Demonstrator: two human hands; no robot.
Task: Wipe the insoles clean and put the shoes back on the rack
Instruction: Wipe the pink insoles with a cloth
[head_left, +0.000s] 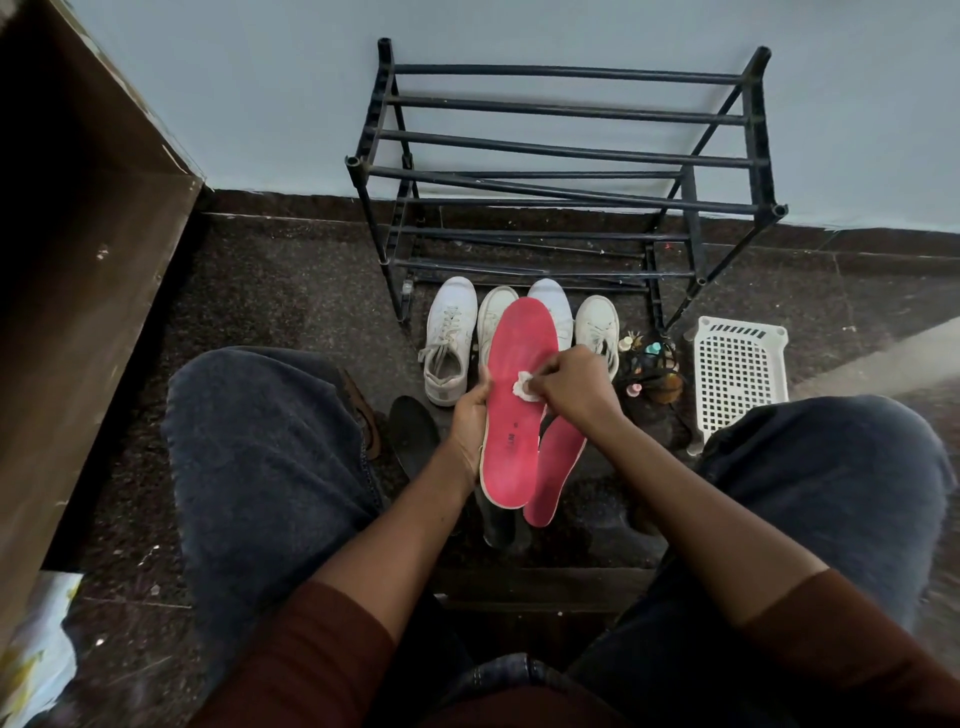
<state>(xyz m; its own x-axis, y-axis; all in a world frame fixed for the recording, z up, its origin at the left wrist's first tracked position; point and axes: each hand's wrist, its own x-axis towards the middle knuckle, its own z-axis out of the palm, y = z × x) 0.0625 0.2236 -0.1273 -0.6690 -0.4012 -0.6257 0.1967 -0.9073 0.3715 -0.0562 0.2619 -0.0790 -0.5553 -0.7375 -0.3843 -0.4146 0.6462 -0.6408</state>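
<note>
Your right hand (566, 384) pinches a small white wad (522, 387) between curled fingertips and presses it onto the red insole (511, 447), about halfway along its length. Your left hand (470, 415) grips the same insole by its left edge, thumb on top and fingers wrapped behind, holding it up between your knees.

The relation that matters: the insole's long axis runs straight away from you, toe toward the rack (566, 150), heel toward your lap. The wad sits at the middle, so unwiped length lies both ways from the right hand. The heel half is the nearer one, and a stroke along the axis looks the likely fit.

The red face looks dull and faintly streaked, with a pale rim and small dark print near the heel.

A second red insole (558, 467) shows from behind its right edge, lower down; I cannot tell what it rests on. A black insole (415, 431) lies on the floor beside your left knee. Four white shoes (449, 338) stand in a row, toes to the rack, whose bars hold no shoes. A white basket (737, 374) sits to the right.
</note>
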